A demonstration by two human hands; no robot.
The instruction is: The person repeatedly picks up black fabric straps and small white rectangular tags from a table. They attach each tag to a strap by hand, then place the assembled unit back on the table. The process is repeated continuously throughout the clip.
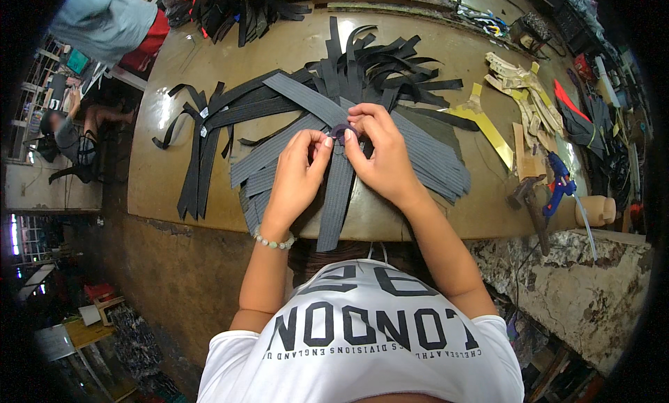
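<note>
My left hand and my right hand meet over the middle of the table, fingertips close together. Between them they pinch a small dark ring-shaped piece; my fingers cover part of it. Below lie flat, ribbed grey fabric straps fanned out to the left and right, one pointing straight at me. Just beyond my hands is a heap of black strap ends. Whether the ring-shaped piece is joined to a strap, I cannot tell.
Black joined straps lie at left on the table. At right are yellow Y-shaped templates, stacked pale pieces, a hammer and a blue glue gun. A person in grey stands far left; another person sits beyond.
</note>
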